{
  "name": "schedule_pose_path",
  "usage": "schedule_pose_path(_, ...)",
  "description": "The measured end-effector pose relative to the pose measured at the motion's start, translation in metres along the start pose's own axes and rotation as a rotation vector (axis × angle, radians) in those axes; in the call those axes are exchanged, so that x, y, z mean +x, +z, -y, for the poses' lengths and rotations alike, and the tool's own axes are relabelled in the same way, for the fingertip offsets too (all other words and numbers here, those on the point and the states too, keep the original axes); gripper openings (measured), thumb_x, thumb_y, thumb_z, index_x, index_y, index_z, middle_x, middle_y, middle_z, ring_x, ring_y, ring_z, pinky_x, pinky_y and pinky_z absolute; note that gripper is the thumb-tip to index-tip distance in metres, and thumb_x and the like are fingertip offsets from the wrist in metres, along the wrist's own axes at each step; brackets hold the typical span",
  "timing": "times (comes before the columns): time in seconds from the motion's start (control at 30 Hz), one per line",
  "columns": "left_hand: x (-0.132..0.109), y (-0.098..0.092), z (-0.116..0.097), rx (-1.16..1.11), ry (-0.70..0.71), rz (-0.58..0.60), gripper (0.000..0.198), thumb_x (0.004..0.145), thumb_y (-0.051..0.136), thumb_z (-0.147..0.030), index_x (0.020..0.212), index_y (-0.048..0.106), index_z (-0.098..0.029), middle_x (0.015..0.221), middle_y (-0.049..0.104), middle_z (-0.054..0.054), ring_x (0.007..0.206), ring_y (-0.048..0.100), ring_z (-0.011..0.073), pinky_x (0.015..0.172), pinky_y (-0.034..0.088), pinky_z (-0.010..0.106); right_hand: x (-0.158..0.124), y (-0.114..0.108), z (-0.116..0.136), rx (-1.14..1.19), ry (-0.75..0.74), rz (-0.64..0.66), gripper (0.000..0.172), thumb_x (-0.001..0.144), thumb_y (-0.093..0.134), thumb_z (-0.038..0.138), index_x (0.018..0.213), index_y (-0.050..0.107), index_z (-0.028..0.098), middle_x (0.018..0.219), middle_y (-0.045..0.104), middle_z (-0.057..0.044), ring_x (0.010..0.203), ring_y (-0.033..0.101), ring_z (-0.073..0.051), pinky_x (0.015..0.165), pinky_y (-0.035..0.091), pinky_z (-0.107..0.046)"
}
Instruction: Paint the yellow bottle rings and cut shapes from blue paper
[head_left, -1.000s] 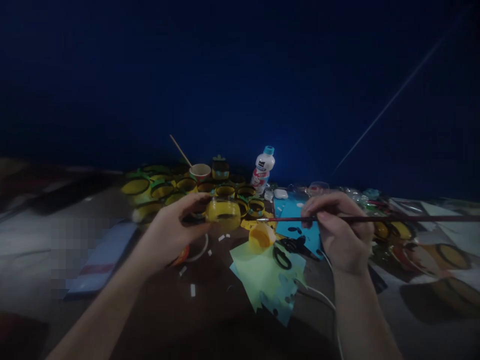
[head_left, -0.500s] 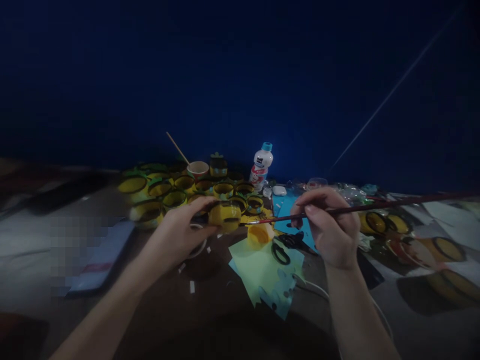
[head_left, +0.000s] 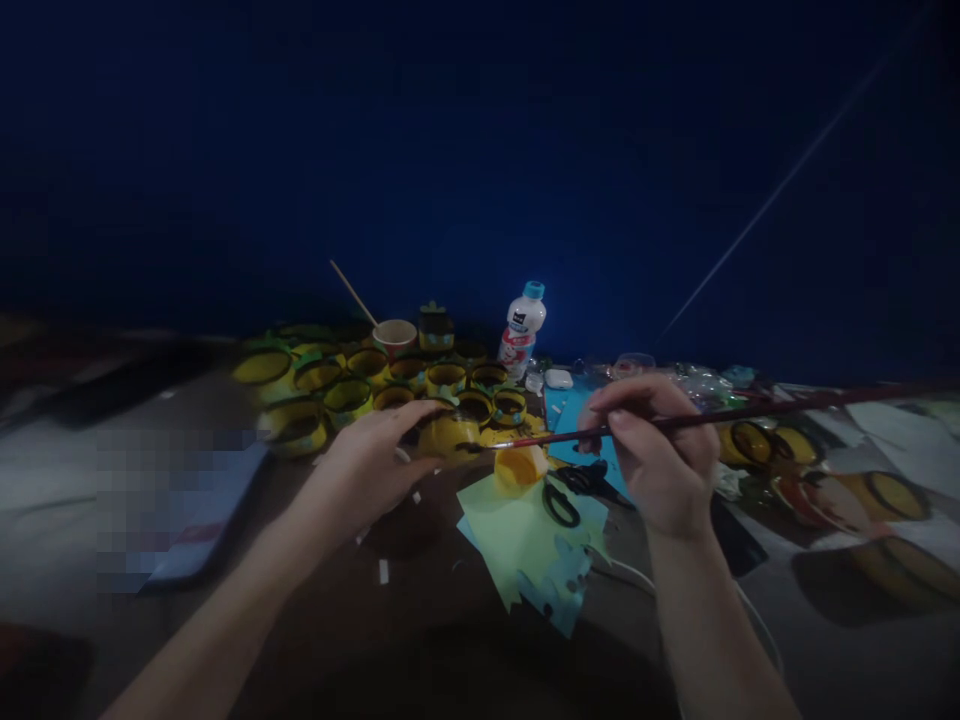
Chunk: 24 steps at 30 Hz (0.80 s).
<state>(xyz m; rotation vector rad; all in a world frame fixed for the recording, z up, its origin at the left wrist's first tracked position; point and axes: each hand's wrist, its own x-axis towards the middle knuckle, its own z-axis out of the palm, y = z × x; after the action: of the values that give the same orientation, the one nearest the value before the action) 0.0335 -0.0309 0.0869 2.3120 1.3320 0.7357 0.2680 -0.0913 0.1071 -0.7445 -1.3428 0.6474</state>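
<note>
Between the thumb and fingers of my left hand (head_left: 379, 455) is a yellow cup-like ring (head_left: 448, 434) with dark marks on it. My right hand (head_left: 664, 450) pinches a thin paintbrush (head_left: 555, 437) with a dark red handle, which lies nearly level. Its dark tip points left and meets or almost meets the yellow ring's side; actual contact is too dim to tell. Just below the brush stands a small yellow-orange tub (head_left: 519, 468) on pale green paper (head_left: 499, 530). Black-handled scissors (head_left: 564, 500) lie to the right of the tub.
Behind my left hand crowd several yellow cups with dark rims (head_left: 349, 397). A paper cup (head_left: 394, 336) holding a stick and a white bottle (head_left: 523, 330) stand at the back. Blue paper (head_left: 562, 405) and clear plastic (head_left: 697, 385) lie right of them. More yellow rings (head_left: 892, 497) sit far right.
My left hand has turned the yellow ring, so its dark mark sits lower and its opening shows differently. The right hand and brush have hardly moved.
</note>
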Motion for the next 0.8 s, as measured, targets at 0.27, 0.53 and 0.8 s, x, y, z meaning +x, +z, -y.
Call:
schedule_pose_path(0.27,0.0066,-0.0004,0.0021,-0.848,-0.228,0.147,0.048,0.064,0.068,-0.025,0.108,0.052,-0.016,0.105,0.067,0.008,0.096,0.063,0.0237,0.082,0.052,0.037,0.0019,0.0013,0.0036,0.049,-0.079,-0.14,0.016,0.08,0.05,0.019,0.081,0.066,0.019,0.063,0.06,-0.003,0.054,0.057,-0.015,0.044,0.044,-0.027)
schedule_pose_path(0.53,0.0063,0.0049,0.0019,-1.15,-0.318,0.141,0.043,0.067,0.069,-0.022,0.107,0.053,-0.015,0.102,0.068,0.009,0.093,0.065,0.024,0.081,0.052,0.036,0.0004,0.002,-0.0003,-0.005,-0.112,-0.079,0.018,0.082,0.05,0.02,0.077,0.067,0.019,0.069,0.06,-0.004,0.059,0.058,-0.017,0.048,0.047,-0.031)
schedule_pose_path(0.8,0.0074,0.0059,0.0033,-1.252,-0.299,0.094,0.046,0.066,0.072,-0.02,0.109,0.057,-0.016,0.099,0.069,0.008,0.092,0.065,0.0236,0.075,0.053,0.03,-0.0016,-0.0009,-0.0008,-0.02,-0.099,0.029,0.018,0.081,0.049,0.017,0.075,0.066,0.018,0.066,0.059,-0.003,0.06,0.058,-0.016,0.049,0.047,-0.028)
